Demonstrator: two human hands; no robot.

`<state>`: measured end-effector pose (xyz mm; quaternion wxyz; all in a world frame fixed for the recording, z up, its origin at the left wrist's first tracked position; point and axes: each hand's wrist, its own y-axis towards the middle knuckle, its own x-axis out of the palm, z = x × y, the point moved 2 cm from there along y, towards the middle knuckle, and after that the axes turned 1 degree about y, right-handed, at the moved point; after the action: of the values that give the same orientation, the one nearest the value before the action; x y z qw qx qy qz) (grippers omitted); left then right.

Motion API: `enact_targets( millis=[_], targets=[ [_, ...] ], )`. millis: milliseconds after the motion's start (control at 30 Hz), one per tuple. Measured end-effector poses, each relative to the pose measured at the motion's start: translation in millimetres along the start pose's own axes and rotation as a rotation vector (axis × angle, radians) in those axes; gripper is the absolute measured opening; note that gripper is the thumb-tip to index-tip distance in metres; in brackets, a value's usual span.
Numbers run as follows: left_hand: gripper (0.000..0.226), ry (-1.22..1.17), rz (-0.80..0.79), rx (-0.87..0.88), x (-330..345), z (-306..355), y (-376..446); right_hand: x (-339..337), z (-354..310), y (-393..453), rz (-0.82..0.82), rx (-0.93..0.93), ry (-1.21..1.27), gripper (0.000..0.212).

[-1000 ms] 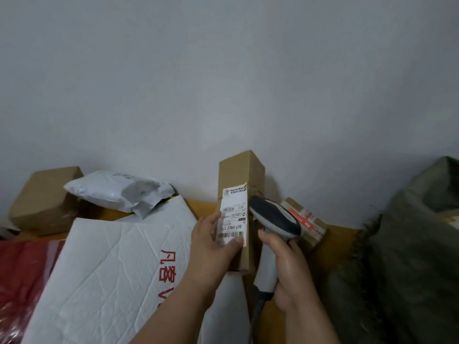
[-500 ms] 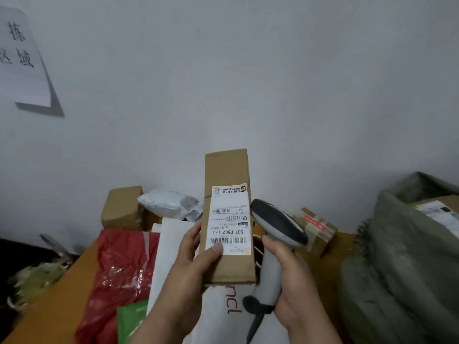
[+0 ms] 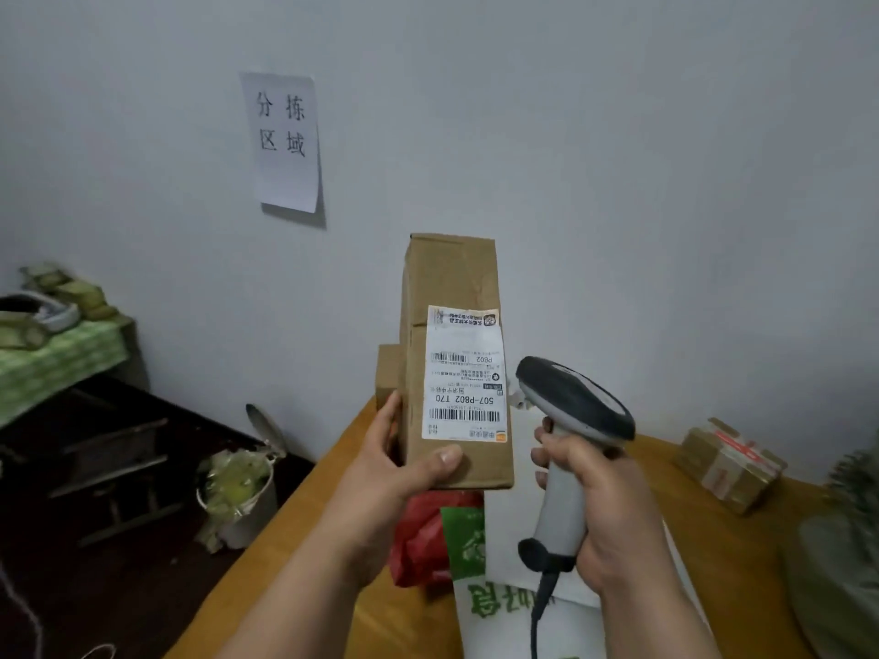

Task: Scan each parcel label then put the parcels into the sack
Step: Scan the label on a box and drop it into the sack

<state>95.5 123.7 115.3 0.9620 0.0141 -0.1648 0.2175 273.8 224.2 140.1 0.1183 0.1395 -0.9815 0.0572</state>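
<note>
1. The left hand (image 3: 380, 468) grips a tall brown cardboard parcel (image 3: 452, 278) near its lower end, thumb curled across the front face just under the label and fingers wrapped round the left edge.
2. The parcel stands roughly upright in the air above the tabletop (image 3: 304, 525), in front of the pale wall.
3. A white shipping label (image 3: 463, 373) is stuck to the parcel's front face; its print reads upside down, with a barcode near the lower edge.
4. The right hand (image 3: 604, 506) is closed round the pale handle of a barcode scanner (image 3: 571, 406), fingers curled at the front of the grip.
5. The scanner's dark head sits just right of the label, close to the parcel; whether they touch cannot be told. Its cable hangs down from the handle's base.
6. Below the hands, a red plastic bag (image 3: 418, 539) and a white mailer with green print (image 3: 480, 606) lie on the tabletop.
7. A small taped carton (image 3: 727, 463) rests on the tabletop to the right, near the wall.
8. The grey-green sack (image 3: 837, 573) shows at the right edge, blurred.
9. A paper sign (image 3: 285, 140) hangs on the wall at upper left.
10. On the floor to the left stands a bucket (image 3: 238, 497) lined with a plastic bag.
</note>
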Motion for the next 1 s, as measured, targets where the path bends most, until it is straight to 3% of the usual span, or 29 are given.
enact_targets(
  millis=[200,467,700,800,1000],
  targets=[
    [0.118,0.022,0.189,0.118,-19.1,2.4,-7.7,12.4,-14.0,-15.8,-0.138,-0.057,-0.06,0.008],
    [0.118,0.042,0.253,0.149,-15.3,-12.3,-4.1,30.7,-25.9,-32.7,-0.329,-0.008,0.007,0.025],
    [0.118,0.03,0.273,0.164,-20.6,-11.6,-3.8,38.6,-26.0,-37.4,-0.344,-0.032,-0.157,0.018],
    [0.118,0.041,0.232,0.167,-22.5,-4.1,2.8,47.8,-29.5,-38.7,-0.326,-0.038,-0.192,0.002],
    [0.115,0.06,0.181,0.157,-35.4,0.6,10.6,63.7,-28.5,-40.1,-0.272,-0.062,-0.194,0.013]
  ],
)
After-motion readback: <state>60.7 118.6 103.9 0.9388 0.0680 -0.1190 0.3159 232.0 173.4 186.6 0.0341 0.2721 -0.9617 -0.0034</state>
